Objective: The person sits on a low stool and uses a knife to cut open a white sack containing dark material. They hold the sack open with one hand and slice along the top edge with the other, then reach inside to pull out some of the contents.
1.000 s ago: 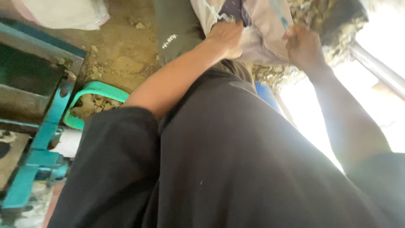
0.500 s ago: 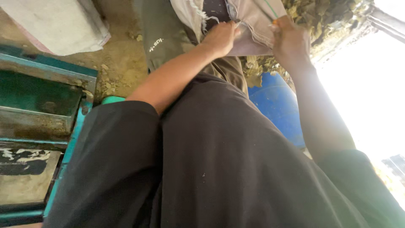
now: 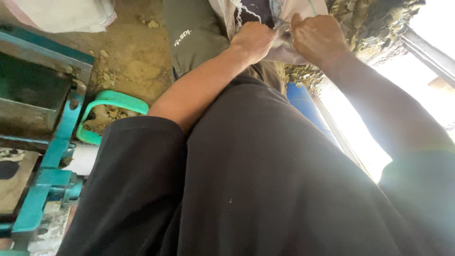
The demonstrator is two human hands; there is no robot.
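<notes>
Rough outdoor work yard, not a home or a shop. I'm standing on a bare dirt floor [image 3: 128,61] littered with stones. Teal-painted steel machine frame [image 3: 52,156] to my left, worn and dusty. Green plastic basin [image 3: 111,100] of rubble beside it. Heap of broken rock [image 3: 374,23] ahead, blue drum [image 3: 303,102] under it, filled white sack [image 3: 66,14] on the ground.
</notes>
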